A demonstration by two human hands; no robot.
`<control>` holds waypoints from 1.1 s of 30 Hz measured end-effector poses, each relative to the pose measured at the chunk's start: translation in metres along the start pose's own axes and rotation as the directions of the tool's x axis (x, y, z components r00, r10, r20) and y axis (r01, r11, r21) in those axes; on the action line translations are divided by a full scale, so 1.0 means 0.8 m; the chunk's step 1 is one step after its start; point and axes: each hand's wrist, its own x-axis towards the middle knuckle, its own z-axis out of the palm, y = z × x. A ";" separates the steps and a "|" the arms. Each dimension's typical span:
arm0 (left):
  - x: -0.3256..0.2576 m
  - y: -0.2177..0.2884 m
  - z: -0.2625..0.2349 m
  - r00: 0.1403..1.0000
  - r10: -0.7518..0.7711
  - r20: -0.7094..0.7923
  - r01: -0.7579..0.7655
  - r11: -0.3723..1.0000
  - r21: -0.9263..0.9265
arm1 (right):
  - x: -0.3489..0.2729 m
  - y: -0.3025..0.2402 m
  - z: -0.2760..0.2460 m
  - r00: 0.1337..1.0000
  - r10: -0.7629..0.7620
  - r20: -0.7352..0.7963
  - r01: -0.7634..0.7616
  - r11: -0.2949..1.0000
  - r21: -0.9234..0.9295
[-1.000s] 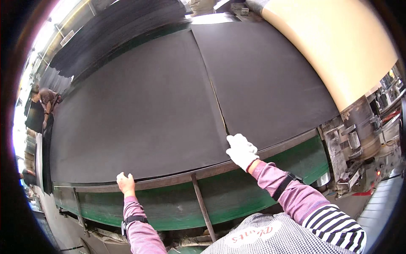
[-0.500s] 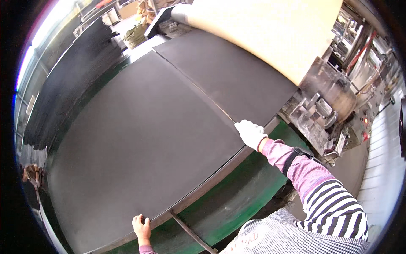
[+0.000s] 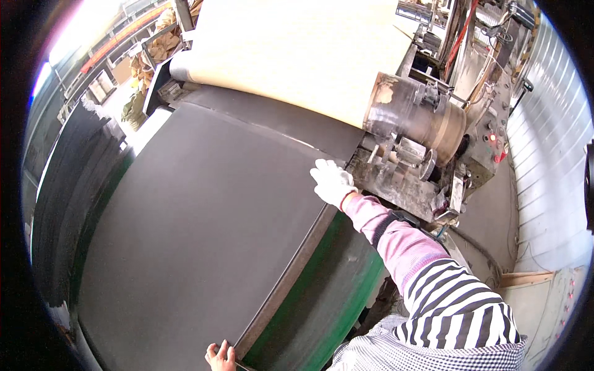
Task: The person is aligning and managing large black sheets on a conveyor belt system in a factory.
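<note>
A wide dark grey sheet (image 3: 198,235) lies flat on a green-framed machine bed (image 3: 322,309). My right hand (image 3: 333,180), in a white glove, rests with fingers spread on the sheet's near edge, close to where it meets a large tan roller (image 3: 297,55). My left hand (image 3: 219,357), bare, sits at the bottom of the view on the same edge of the sheet, fingers laid over it. Whether it grips the edge I cannot tell.
Grimy roller machinery (image 3: 421,142) with brackets and cables stands right of my gloved hand. A stack of dark sheets (image 3: 74,185) lies along the far left. A corrugated white wall (image 3: 550,154) runs down the right side. Cardboard scraps (image 3: 148,68) pile up at the back.
The view has swung right toward the roller. My right hand has slid along the sheet's edge up to the roller end, and my left hand has dropped to the bottom of the picture.
</note>
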 end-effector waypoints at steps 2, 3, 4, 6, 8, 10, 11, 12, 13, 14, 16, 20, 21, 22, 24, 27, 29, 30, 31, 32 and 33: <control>0.027 0.050 0.000 0.985 -0.170 0.036 0.174 0.973 -0.154 | -0.040 -0.008 -0.009 0.964 -0.177 -0.200 0.202 0.973 0.109; 0.042 0.072 0.000 0.991 -0.137 0.004 0.136 0.980 -0.148 | -0.070 -0.015 -0.016 0.938 -0.244 -0.245 0.286 0.946 0.151; 0.054 0.093 -0.001 0.990 -0.141 -0.003 0.139 0.980 -0.139 | -0.105 -0.024 -0.021 0.941 -0.265 -0.211 0.309 0.927 0.213; 0.079 0.134 -0.001 0.989 -0.147 -0.017 0.143 0.980 -0.135 | -0.180 -0.036 -0.033 0.909 -0.348 -0.232 0.404 0.871 0.278; 0.102 0.173 0.003 0.989 -0.144 -0.026 0.140 0.982 -0.125 | -0.251 -0.046 -0.042 0.906 -0.401 -0.137 0.423 0.843 0.333; 0.128 0.202 0.009 0.996 0.079 0.045 -0.081 0.996 0.038 | -0.307 -0.054 -0.045 0.910 -0.414 -0.024 0.380 0.811 0.445; 0.130 0.216 0.017 0.987 -0.135 0.082 0.147 0.977 -0.157 | -0.328 -0.058 -0.044 0.914 -0.401 0.068 0.317 0.808 0.497; 0.136 0.217 0.022 0.993 -0.085 0.083 0.108 0.938 -0.330 | -0.347 -0.063 -0.043 0.907 -0.401 0.132 0.272 0.795 0.542; 0.138 0.214 0.030 0.999 0.034 -0.043 -0.051 0.867 -0.495 | -0.362 -0.063 -0.042 0.873 -0.369 0.320 0.160 0.835 0.527; 0.129 0.197 0.032 1.000 -0.016 0.013 0.020 0.875 -0.483 | -0.379 -0.057 -0.042 0.833 -0.330 0.443 0.050 0.843 0.536; 0.108 0.140 0.038 0.982 -0.187 -0.001 0.157 0.829 -0.537 | -0.414 -0.039 -0.042 0.860 -0.285 0.423 -0.025 0.805 0.592; 0.015 -0.012 0.021 0.839 -0.541 0.054 0.522 0.829 0.199 | -0.475 0.028 -0.038 0.788 -0.205 0.580 -0.034 0.927 0.374; -0.018 -0.036 0.016 0.819 -0.570 -0.067 0.566 0.782 0.260 | -0.472 0.035 -0.026 0.737 -0.235 0.634 0.050 0.954 0.295; -0.035 -0.052 0.015 0.848 -0.524 -0.078 0.526 0.816 0.240 | -0.486 0.048 -0.031 0.764 -0.275 0.583 0.162 0.958 0.238; -0.056 -0.061 0.008 0.902 -0.407 -0.144 0.431 0.873 0.227 | -0.487 0.052 -0.034 0.721 -0.580 0.379 0.550 0.812 0.196; -0.037 -0.013 0.009 0.850 -0.408 -0.335 0.408 0.910 -0.074 | -0.451 0.001 -0.047 0.760 -0.424 0.492 0.162 0.857 0.489; -0.008 0.022 0.009 0.857 -0.473 -0.204 0.461 0.881 -0.105 | -0.424 -0.058 -0.092 0.779 -0.287 0.557 -0.264 0.655 0.708; 0.004 0.040 0.007 0.871 -0.484 -0.082 0.475 0.874 -0.108 | -0.397 -0.103 -0.112 0.780 -0.408 0.475 -0.238 0.509 0.828; 0.014 0.056 0.006 0.882 -0.468 -0.053 0.461 0.881 -0.110 | -0.376 -0.148 -0.141 0.786 -0.486 0.383 -0.229 0.346 0.910; 0.021 0.070 0.004 0.902 -0.431 -0.034 0.426 0.898 -0.112 | -0.355 -0.191 -0.177 0.763 -0.636 0.115 -0.030 0.143 0.989; 0.029 0.083 0.000 0.913 -0.404 0.051 0.408 0.905 -0.118 | -0.336 -0.231 -0.214 0.676 -0.714 -0.182 0.168 -0.091 0.982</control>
